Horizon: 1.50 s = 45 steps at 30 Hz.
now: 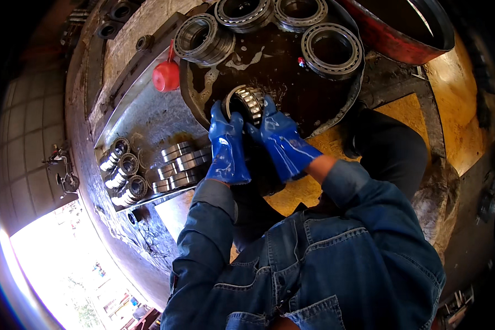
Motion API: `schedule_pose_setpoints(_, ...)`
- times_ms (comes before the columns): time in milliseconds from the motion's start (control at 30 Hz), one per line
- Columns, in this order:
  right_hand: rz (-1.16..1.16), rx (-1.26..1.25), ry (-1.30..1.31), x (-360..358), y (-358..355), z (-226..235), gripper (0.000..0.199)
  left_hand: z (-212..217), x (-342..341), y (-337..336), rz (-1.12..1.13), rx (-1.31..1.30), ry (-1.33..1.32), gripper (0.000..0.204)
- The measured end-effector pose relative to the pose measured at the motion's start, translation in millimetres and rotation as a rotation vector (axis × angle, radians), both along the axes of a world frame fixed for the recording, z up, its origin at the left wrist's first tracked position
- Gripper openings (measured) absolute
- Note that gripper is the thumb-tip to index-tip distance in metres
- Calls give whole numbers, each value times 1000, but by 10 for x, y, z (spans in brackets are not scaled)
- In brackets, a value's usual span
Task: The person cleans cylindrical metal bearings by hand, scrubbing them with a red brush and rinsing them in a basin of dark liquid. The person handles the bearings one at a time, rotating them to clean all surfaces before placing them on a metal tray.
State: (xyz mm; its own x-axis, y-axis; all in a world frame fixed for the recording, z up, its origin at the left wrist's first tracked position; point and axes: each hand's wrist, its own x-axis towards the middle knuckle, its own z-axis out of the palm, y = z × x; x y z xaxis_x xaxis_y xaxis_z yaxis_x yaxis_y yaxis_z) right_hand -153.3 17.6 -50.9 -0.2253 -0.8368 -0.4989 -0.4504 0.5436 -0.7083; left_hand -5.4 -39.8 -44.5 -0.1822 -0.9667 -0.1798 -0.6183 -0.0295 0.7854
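Between my hands is a metal roller bearing [251, 103], a ring with a row of shiny rollers, tilted over the near side of a dark, oily round pan [280, 60]. My left hand [226, 135], in a blue rubber glove, is closed on the bearing's left and near side. On its right side, my right hand [278, 129], gloved the same way, grips it with the fingers at the rollers. The undersides of both hands are hidden. Larger bearings, among them one at the right [332, 50] and a stacked one at the left [198, 39], stand around the pan's far rim.
A red plastic scoop [166, 75] hangs beside the pan's left edge. On the metal tray [148, 110] to the left lie several small roller bearings [127, 165] and stacked smooth rings [182, 162]. A big red drum [407, 33] stands at the far right.
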Motion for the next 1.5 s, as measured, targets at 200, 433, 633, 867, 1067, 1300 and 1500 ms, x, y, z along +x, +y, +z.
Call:
schedule_pose_setpoints(200,17,134,67,-18,179,13,110,249,-201,82,4,49,63,57)
schedule_pose_setpoints(433,-40,126,-5,-107,198,177,98,193,-156,42,15,48,-4,62)
schedule_pose_setpoints(633,118,-23,98,-275,-476,333,74,71,-26,-58,18,23,-185,69)
schedule_pose_setpoints(867,287,-140,14,-207,-976,-181,38,-27,-11,-133,38,11,-312,71)
schedule_pose_setpoints(1067,41,122,65,-7,101,77,88,-36,-4,-50,-7,2,-40,68)
schedule_pose_setpoints(1300,92,283,110,-122,156,284,105,99,-112,-3,-24,17,74,64)
schedule_pose_setpoints(1500,89,76,34,-227,39,371,100,258,-161,44,57,66,-90,65)
